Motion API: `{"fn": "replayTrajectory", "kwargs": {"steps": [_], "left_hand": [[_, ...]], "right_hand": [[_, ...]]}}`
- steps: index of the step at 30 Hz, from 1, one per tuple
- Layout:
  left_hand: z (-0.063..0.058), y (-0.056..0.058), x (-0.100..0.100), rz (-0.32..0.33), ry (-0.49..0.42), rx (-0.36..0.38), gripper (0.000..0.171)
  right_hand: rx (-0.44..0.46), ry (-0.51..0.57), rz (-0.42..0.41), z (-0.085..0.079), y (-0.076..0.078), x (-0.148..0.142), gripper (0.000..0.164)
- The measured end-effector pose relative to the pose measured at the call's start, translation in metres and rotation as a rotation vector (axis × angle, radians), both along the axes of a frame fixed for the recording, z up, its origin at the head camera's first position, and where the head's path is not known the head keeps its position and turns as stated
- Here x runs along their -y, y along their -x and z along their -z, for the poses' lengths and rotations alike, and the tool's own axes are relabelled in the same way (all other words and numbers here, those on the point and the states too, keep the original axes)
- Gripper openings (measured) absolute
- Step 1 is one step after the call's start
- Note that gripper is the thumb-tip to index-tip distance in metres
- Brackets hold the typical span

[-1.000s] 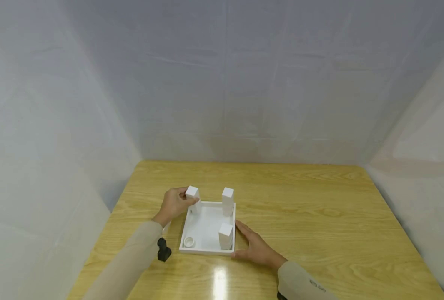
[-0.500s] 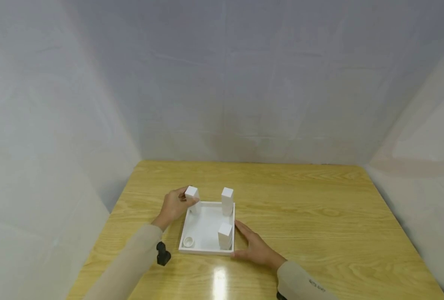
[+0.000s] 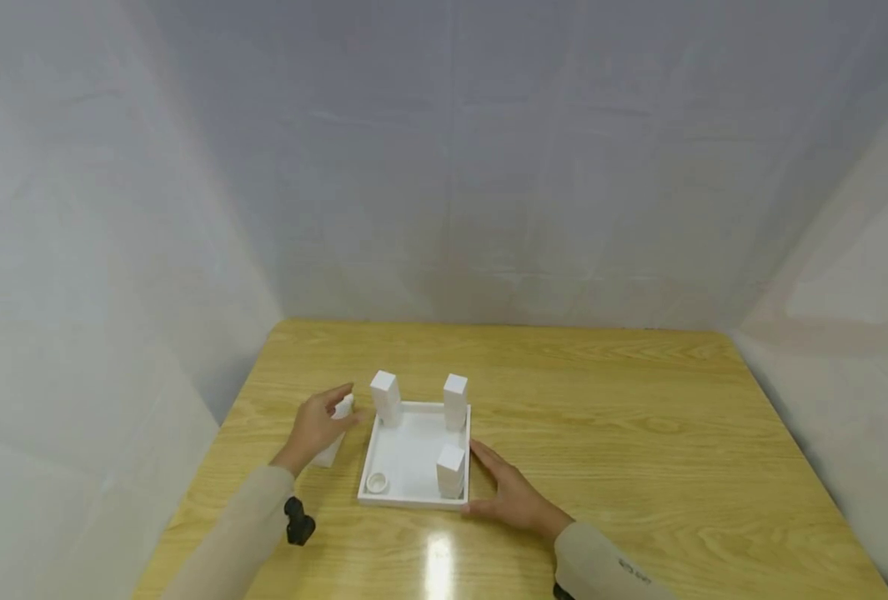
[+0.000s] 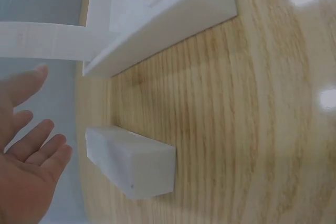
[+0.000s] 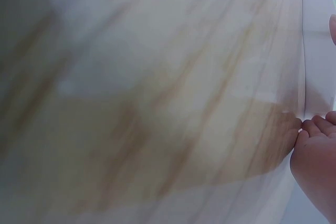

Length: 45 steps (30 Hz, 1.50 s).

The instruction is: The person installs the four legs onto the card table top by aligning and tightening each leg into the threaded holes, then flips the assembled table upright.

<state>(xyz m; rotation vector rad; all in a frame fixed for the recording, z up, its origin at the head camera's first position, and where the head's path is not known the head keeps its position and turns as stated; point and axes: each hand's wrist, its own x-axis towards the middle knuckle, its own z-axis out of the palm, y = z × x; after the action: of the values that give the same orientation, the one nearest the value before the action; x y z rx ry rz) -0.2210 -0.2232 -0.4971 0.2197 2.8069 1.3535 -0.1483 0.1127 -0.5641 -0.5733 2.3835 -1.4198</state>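
A square white tray (image 3: 412, 503) with a low rim lies on the wooden table. White upright posts stand at its far left corner (image 3: 387, 400), far right corner (image 3: 455, 403) and near right corner (image 3: 450, 473). A small round white socket (image 3: 378, 483) sits in the near left corner. My left hand (image 3: 314, 429) hovers over a loose white rectangular post (image 4: 131, 161) lying left of the tray. Its fingers are spread and apart from that post in the left wrist view. With thumb and fingers stretched, my right hand (image 3: 519, 498) rests against the tray's right side.
The wooden table (image 3: 624, 433) extends right of and behind the tray. Pale sheets (image 3: 444, 167) hang around its back and sides. A black wrist device (image 3: 298, 522) hangs by the left sleeve.
My left hand has let go of the tray's far left post and moved left and nearer, over the loose post. The far left post stays upright. The right hand has not moved.
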Motion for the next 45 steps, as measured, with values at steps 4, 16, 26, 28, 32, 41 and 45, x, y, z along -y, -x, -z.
{"fn": "replayTrajectory", "kwargs": {"steps": [4,16,26,28,32,41,45], "left_hand": [[0.003,-0.009,0.01,-0.052,0.006,0.054,0.062],[0.026,-0.034,0.022,-0.219,0.005,0.09,0.061],[0.049,-0.049,0.02,-0.326,-0.001,-0.062,0.052],[0.05,-0.05,0.02,-0.349,0.007,-0.086,0.049],[0.05,-0.05,0.021,-0.383,0.036,-0.115,0.042],[0.049,-0.053,0.021,-0.397,0.048,-0.098,0.038],[0.049,-0.054,0.021,-0.428,0.055,-0.07,0.038]], "right_hand": [[0.008,-0.008,0.003,-0.001,0.0,0.0,0.102],[0.019,0.005,0.005,-0.002,0.0,0.0,0.103],[-0.011,-0.006,0.012,0.0,0.002,0.0,0.103],[-0.01,-0.006,0.012,0.0,0.002,0.0,0.103],[-0.003,0.002,0.011,0.001,0.002,0.0,0.103],[0.005,0.017,0.004,0.002,0.001,0.0,0.103],[0.022,0.024,0.005,0.003,0.001,0.0,0.103]]}}
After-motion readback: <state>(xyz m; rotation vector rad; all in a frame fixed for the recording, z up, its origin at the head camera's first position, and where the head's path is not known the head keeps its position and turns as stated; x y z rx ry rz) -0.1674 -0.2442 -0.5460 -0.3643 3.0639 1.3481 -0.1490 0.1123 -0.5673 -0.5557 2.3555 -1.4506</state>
